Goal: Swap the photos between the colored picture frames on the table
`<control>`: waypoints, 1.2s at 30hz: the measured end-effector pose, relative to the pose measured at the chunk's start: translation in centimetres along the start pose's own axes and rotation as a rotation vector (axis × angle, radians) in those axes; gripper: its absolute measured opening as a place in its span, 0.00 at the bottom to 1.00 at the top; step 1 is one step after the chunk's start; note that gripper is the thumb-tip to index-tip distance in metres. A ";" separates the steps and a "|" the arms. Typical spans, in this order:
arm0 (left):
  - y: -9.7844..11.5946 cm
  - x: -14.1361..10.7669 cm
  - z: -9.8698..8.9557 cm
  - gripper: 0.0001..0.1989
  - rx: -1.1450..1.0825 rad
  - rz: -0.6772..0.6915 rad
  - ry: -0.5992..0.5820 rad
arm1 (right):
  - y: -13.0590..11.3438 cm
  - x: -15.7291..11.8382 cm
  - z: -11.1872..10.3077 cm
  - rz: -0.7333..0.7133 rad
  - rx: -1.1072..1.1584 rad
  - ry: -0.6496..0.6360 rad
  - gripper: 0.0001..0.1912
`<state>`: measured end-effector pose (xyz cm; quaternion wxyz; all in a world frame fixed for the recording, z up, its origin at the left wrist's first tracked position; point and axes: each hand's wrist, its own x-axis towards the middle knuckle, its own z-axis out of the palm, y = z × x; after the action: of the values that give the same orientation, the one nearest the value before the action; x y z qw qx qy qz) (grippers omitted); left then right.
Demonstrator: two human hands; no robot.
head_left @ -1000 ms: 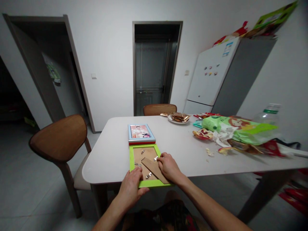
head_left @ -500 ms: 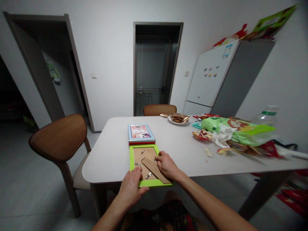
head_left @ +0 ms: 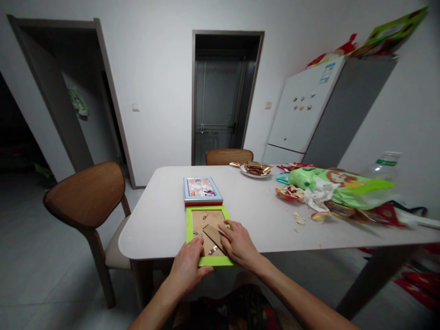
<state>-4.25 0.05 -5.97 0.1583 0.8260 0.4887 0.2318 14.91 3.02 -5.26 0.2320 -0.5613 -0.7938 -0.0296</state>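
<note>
A green picture frame lies face down at the table's near edge, its brown backing board facing up. Several small metal clips, one of them a clip near the bottom, sit on the board. A brown stand leg slants across it. My left hand grips the frame's lower left corner, thumb along the near edge. Over the right side lies my right hand, fingers stretched out across the stand leg and the frame's right edge; it hides part of both. Just beyond is a light blue picture frame, picture up, on top of something red.
A plate of wrapped snacks stands at the back. On the right are an opened pomegranate, crumpled tissue, a green bag and a clear bottle. A wooden chair stands left of the table.
My right hand has shifted from the clip at the right edge down onto the stand leg, its fingers flatter now, covering more of the leg. My left hand stays at the corner.
</note>
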 end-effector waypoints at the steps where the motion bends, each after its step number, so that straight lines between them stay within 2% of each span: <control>1: -0.1 0.0 0.1 0.28 -0.001 0.005 0.003 | -0.6 -0.5 -0.2 -0.047 0.014 0.002 0.15; 6: -0.4 0.0 0.3 0.28 -0.005 0.020 0.021 | -2.8 -2.1 -1.0 -0.239 0.096 -0.054 0.09; 12: 0.0 -0.1 0.0 0.25 -0.030 0.018 0.035 | -2.9 -2.4 -1.8 -0.297 0.119 -0.106 0.09; 16: -0.1 -0.2 0.2 0.21 -0.053 0.028 0.056 | -2.9 -2.5 -2.0 -0.279 0.131 -0.139 0.09; 22: -0.5 -0.3 0.6 0.21 -0.085 0.048 0.097 | -2.8 -0.2 -0.5 -0.170 0.189 -0.096 0.16; 29: -0.6 -0.5 0.3 0.21 -0.161 0.079 0.100 | -4.3 3.3 1.0 -0.219 0.099 -0.175 0.10; 33: -0.5 -0.5 0.2 0.16 -0.163 0.087 0.119 | -4.7 3.6 0.9 -0.264 0.084 -0.235 0.08; 36: -0.5 -0.5 0.3 0.16 -0.163 0.088 0.131 | -4.6 3.5 1.0 -0.275 0.106 -0.236 0.10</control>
<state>-4.67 -0.17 -6.59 0.1826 0.8142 0.4408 0.3309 9.53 4.68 -3.75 0.1603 -0.4341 -0.8852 0.0468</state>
